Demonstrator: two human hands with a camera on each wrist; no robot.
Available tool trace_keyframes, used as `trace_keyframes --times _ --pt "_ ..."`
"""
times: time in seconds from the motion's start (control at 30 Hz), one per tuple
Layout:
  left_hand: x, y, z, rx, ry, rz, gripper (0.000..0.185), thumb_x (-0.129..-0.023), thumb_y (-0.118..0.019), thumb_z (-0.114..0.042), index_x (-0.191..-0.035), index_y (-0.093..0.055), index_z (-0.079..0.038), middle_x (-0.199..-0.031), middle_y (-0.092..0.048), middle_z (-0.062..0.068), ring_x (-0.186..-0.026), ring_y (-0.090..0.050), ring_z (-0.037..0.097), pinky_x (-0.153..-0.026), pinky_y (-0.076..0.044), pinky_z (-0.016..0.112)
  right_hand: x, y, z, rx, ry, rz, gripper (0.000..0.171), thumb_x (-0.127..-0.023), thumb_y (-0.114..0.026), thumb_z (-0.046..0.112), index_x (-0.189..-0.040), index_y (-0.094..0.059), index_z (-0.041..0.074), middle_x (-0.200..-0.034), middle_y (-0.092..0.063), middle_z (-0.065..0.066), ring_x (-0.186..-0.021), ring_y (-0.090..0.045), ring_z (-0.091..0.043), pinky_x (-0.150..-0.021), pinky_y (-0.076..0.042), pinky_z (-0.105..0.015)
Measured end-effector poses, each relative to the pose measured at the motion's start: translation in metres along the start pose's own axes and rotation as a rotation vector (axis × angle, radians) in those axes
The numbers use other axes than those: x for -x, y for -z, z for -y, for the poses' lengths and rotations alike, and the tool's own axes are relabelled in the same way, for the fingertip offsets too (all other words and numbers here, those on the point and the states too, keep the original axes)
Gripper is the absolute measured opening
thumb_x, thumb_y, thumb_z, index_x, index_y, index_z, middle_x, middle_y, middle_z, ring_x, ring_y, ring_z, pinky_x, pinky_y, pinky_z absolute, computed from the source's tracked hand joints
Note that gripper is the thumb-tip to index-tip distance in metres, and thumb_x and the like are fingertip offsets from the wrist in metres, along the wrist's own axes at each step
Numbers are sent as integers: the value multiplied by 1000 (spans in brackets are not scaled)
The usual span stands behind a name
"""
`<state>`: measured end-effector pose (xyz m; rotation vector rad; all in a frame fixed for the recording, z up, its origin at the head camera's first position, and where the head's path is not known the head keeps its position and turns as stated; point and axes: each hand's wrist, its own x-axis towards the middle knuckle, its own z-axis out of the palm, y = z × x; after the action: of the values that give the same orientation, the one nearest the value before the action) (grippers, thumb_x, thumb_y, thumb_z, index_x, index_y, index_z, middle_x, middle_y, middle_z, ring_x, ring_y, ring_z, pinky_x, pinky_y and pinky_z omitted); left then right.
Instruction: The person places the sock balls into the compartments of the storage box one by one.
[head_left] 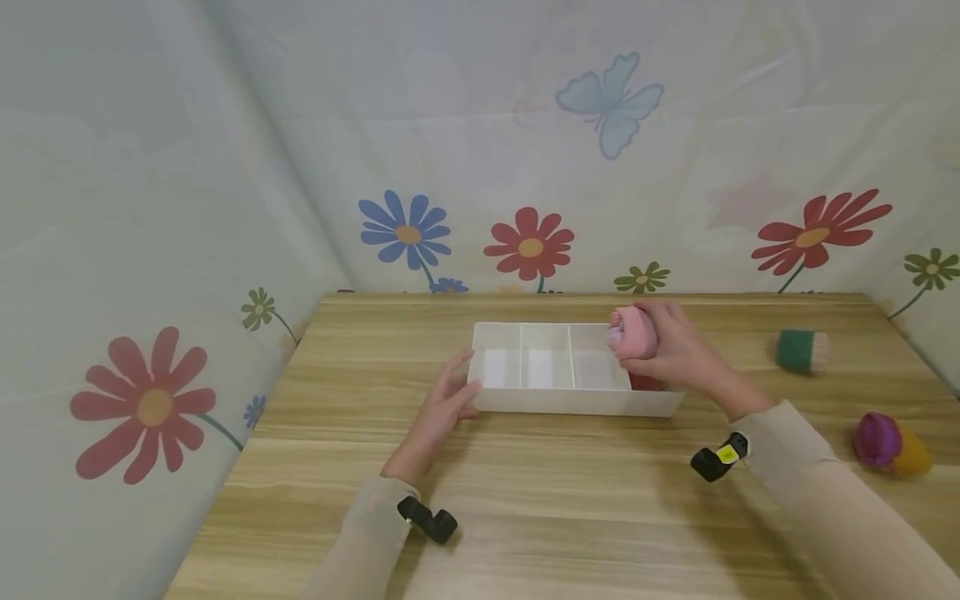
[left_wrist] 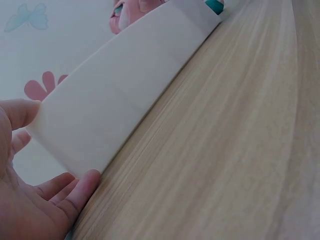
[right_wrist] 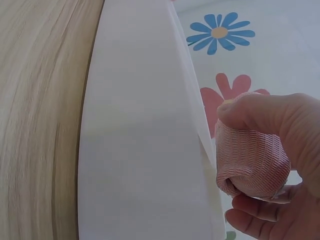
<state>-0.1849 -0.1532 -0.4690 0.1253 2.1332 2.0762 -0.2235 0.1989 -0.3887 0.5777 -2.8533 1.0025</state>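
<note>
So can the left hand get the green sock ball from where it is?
Probably not without shifting. The left hand rests on the left end of the white box, while the green sock ball lies far off to the right, beyond the right hand holding the pink sock ball.

Hands: two, a left hand point(head_left: 448, 398) and a right hand point(head_left: 678, 346)
White divided trays: one point(head_left: 570, 402), with four compartments, three bare and one at the right end holding something red point(head_left: 645, 382)
Rolled sock bundles: four in sight, a pink one point(head_left: 633, 332), a green one point(head_left: 801, 350), a purple and yellow one point(head_left: 891, 445), and the red one in the tray, mostly hidden
Wrist cameras: two, one on the left wrist point(head_left: 427, 519) and one on the right wrist point(head_left: 720, 457)
Wooden tables: one point(head_left: 570, 500)
Butterflies printed on the backdrop: one, pale blue point(head_left: 611, 102)
</note>
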Motion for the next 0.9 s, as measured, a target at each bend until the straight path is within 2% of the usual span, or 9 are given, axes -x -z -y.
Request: trace_keyframes --times 0.07,0.2,0.3,0.9 --pt "3 -1 -7 6 13 15 56 -95 -54 -28 -145 -29 -26 -132 -41 19 -105 -51 27 -85 -46 47 -1 -3 2 2 15 -2 81 -72 -80 21 -136 -34 4 -128 -33 -23 -103 -43 -37 -78 -47 -55" --pt "3 -1 -8 7 8 11 54 -96 -53 -25 -144 -30 -26 -132 -42 19 -105 -52 27 -84 -47 45 -4 -7 6 -7 20 8 80 -72 -79 20 -136 -34 5 -126 -34 -22 -103 -43 -37 -79 -47 -54" --pt "-1 0 0 -3 -6 -8 53 -95 -54 -27 -143 -32 -28 -130 -44 17 -103 -53 27 -79 -50 40 -6 -10 8 -17 17 17 79 -72 -80 19 -136 -34 6 -126 -35 -21 -104 -43 -36 -80 -48 -54" --pt "1 -1 -1 8 -1 -12 53 -93 -56 -31 -141 -33 -32 -130 -44 16 -104 -53 27 -80 -49 40 -14 -30 15 27 95 4 78 -69 -82 23 -132 -41 6 -125 -41 -19 -105 -44 -35 -79 -48 -53"
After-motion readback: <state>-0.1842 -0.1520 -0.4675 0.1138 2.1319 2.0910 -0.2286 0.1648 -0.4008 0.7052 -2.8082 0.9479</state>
